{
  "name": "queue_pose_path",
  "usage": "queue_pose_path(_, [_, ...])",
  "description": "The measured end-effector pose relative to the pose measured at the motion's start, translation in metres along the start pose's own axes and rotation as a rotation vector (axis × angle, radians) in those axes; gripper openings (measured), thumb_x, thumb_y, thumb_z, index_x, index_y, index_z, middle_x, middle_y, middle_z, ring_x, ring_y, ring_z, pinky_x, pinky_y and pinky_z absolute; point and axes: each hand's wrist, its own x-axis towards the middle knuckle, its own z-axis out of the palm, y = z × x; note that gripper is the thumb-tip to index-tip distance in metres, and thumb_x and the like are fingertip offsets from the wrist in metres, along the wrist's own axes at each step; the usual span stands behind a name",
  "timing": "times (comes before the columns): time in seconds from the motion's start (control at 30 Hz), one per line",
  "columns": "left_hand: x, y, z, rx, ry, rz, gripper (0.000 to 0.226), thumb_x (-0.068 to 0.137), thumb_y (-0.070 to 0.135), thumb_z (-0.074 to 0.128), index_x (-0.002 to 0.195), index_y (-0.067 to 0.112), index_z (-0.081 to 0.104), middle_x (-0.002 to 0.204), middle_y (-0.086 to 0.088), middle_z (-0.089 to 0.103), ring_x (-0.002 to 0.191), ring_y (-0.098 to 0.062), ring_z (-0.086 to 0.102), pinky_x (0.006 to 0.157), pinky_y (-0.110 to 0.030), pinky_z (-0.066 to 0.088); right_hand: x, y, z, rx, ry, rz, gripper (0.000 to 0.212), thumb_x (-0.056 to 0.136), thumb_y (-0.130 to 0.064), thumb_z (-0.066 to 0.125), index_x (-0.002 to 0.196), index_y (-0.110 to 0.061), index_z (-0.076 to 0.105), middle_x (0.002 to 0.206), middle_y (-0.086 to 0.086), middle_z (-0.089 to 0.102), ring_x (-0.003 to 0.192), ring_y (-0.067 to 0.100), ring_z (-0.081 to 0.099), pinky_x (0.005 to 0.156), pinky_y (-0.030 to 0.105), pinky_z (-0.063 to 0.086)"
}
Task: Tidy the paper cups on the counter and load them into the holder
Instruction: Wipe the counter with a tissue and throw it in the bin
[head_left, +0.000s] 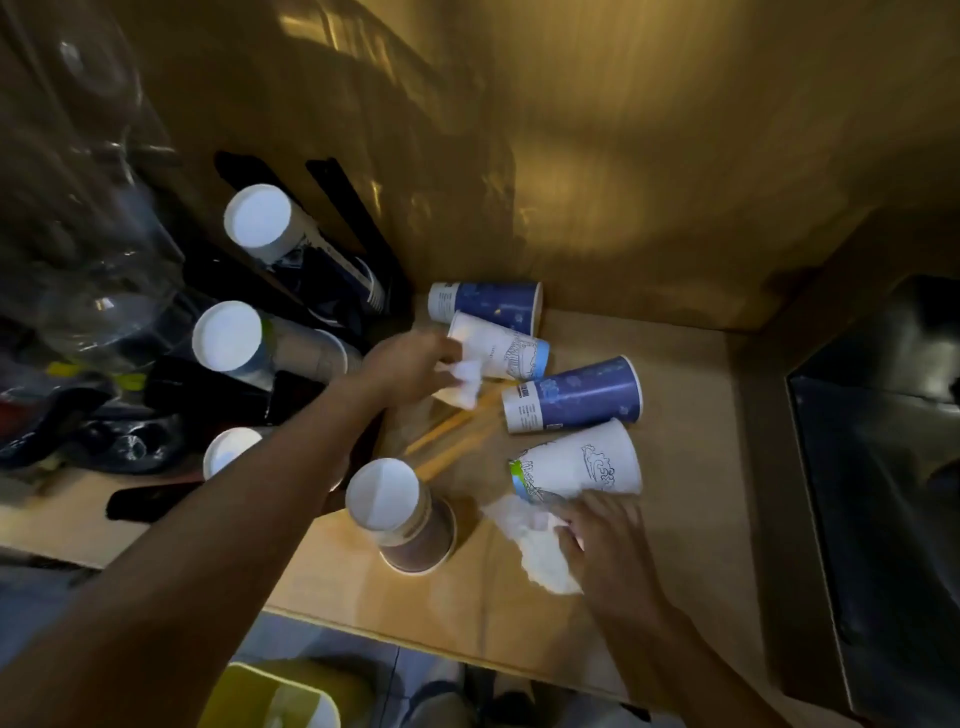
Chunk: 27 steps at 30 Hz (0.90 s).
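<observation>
Several paper cups lie on their sides on the wooden counter (691, 395): a blue cup (493, 302) by the back wall, a white printed cup (506, 349) in front of it, a second blue cup (576, 396), and a second white cup (584, 463) nearest me. A stack of upturned cups (402, 512) stands at the front. The black holder (332, 260) at left carries upturned cup stacks (258, 222). My left hand (410, 366) grips a crumpled white tissue (465, 382) beside the white printed cup. My right hand (605, 540) rests on another crumpled tissue (540, 545) below the nearest white cup.
Wooden stirrers (457, 431) lie on the counter between the cups. Clear plastic containers (93, 218) and dark clutter crowd the left. A dark appliance (883, 467) stands at right. A yellow bin (275, 696) sits below the counter edge. A brown wall closes off the back.
</observation>
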Motion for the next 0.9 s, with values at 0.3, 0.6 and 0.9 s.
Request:
queue_pose_path(0.3, [-0.112,0.057,-0.077,-0.415,0.764,-0.227,0.013,0.085,0.026,0.064,0.084,0.015,0.058,0.069,-0.001,0.061,0.061,-0.009,0.054,0.058,-0.022,0.042,0.063,-0.068,-0.085,0.351,0.322,-0.056,0.013,0.077,-0.015,0.054,0.069,-0.006,0.059,0.055,0.003,0.047,0.056,0.027,0.048,0.053,0.034,0.031])
queue_pose_path(0.6, [-0.244,0.051,-0.091,-0.617,1.099,-0.315,0.011,0.086,0.024,0.058,0.082,0.015,0.063,0.07,-0.016,0.059,0.063,-0.034,0.054,0.056,-0.043,0.046,0.036,-0.181,-0.121,0.689,0.415,-0.356,0.004,0.081,-0.014,0.058,0.079,-0.011,0.06,0.054,0.005,0.052,0.058,0.018,0.048,0.05,0.013,0.035])
queue_pose_path(0.9, [-0.398,-0.013,-0.04,-0.639,1.205,-0.717,0.024,0.083,0.021,0.067,0.067,0.006,0.057,0.057,-0.017,0.056,0.051,-0.012,0.052,0.053,-0.027,0.042,-0.022,-0.305,-0.062,0.937,0.177,-0.528,0.005,0.082,-0.017,0.059,0.08,-0.012,0.061,0.048,0.002,0.039,0.048,0.011,0.039,0.05,0.01,0.03])
